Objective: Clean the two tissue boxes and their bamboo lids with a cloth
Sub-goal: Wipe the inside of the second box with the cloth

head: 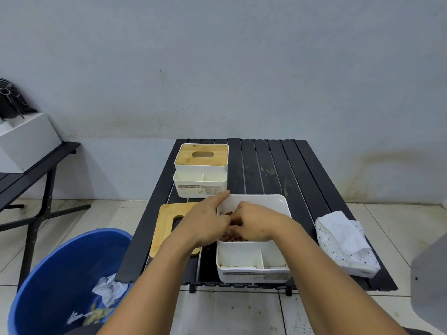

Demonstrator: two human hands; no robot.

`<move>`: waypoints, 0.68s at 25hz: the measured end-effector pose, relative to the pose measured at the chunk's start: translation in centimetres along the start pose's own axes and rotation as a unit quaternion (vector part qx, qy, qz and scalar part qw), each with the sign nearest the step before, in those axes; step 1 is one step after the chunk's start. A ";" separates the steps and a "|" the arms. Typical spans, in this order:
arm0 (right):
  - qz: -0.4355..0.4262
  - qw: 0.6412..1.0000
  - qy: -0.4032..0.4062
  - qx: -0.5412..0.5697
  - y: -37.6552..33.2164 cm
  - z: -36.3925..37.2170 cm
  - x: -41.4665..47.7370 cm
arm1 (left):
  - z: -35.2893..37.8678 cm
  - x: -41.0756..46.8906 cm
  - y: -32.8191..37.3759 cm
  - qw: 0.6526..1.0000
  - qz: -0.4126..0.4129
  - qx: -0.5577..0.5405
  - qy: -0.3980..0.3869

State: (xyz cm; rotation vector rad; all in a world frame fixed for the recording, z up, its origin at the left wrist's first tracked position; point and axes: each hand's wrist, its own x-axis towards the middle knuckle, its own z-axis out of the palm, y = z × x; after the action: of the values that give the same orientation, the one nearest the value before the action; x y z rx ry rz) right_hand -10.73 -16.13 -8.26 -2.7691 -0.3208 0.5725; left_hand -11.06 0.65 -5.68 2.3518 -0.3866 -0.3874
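1. The loose bamboo lid (169, 226) lies flat on the tabletop (266, 165), just left of the open tissue box (251, 262); the lidded tissue box (200, 170) stands behind.
2. The left hand (205, 221) reaches into the open box, forefinger straight; its grip cannot be told.
3. The right hand (256, 223) has its grip curled round a reddish-brown wad (228, 237), possibly cloth.

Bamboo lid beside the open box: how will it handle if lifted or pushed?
The bamboo lid looks like a stiff flat board, so it probably won't flex. It lies flat near the left edge of the table; a leftward push might slide it off. Its slot may aid grip.
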 end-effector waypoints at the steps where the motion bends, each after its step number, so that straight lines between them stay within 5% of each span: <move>1: 0.020 0.999 -0.011 -0.022 -0.1 -0.2 0.0 | -0.2 0.1 -0.1 0.999 0.003 0.040 0.006; 8: 0.097 0.993 -0.004 -0.073 -1.0 1.2 0.2 | 0.5 -1.2 0.2 0.969 -0.010 0.231 0.081; 12: 0.099 0.989 0.007 -0.108 -1.1 1.2 -0.4 | -1.2 -1.1 -0.5 0.992 -0.033 0.118 -0.040; 17: 0.114 0.991 -0.017 -0.060 -1.1 1.5 -0.2 | -0.5 -0.4 -0.1 0.996 -0.025 -0.038 -0.072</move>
State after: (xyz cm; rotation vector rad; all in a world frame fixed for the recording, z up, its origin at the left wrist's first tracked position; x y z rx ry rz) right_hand -11.75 -14.77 -9.16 -2.9373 -0.0458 0.6762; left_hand -11.20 1.14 -5.28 2.2689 -0.3739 -0.5886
